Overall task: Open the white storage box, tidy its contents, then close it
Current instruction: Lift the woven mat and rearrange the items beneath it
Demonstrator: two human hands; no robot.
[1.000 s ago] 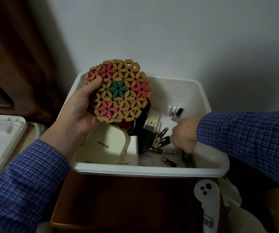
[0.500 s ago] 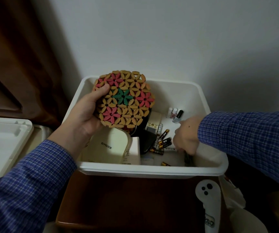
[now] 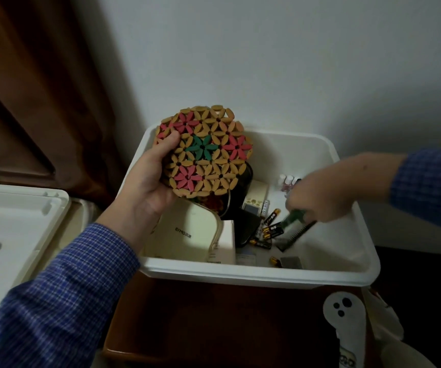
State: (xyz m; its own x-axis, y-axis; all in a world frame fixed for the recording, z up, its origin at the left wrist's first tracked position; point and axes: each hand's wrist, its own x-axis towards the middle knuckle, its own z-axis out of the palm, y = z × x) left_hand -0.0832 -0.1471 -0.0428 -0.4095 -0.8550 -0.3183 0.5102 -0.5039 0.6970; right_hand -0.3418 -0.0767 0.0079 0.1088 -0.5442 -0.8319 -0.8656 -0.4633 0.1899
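Since the frame 0.5 s before, the right hand (image 3: 320, 197) had been drawn up from the floor of the white storage box (image 3: 256, 274), and a green-handled tool with a toothed dark blade (image 3: 297, 221) had been lifted with it; motion blur hid the exact finger positions, though the fingers appeared curled round the handle. The box sat open against the wall on a brown wooden surface (image 3: 214, 328), with its lid (image 3: 15, 221) laid off to the left. The round woven mat (image 3: 204, 151) was gripped by the left hand (image 3: 147, 187) above the box's back left corner, thumb pressed on its face. Loose batteries (image 3: 272, 229) lay mid-floor, small bottles (image 3: 287, 180) toward the back, and a cream case (image 3: 187, 232) at the front left corner. The tidying step was judged to be in hand. Next, a clear spot along 1 wall would likely be needed for the tool, with the batteries gathered together.
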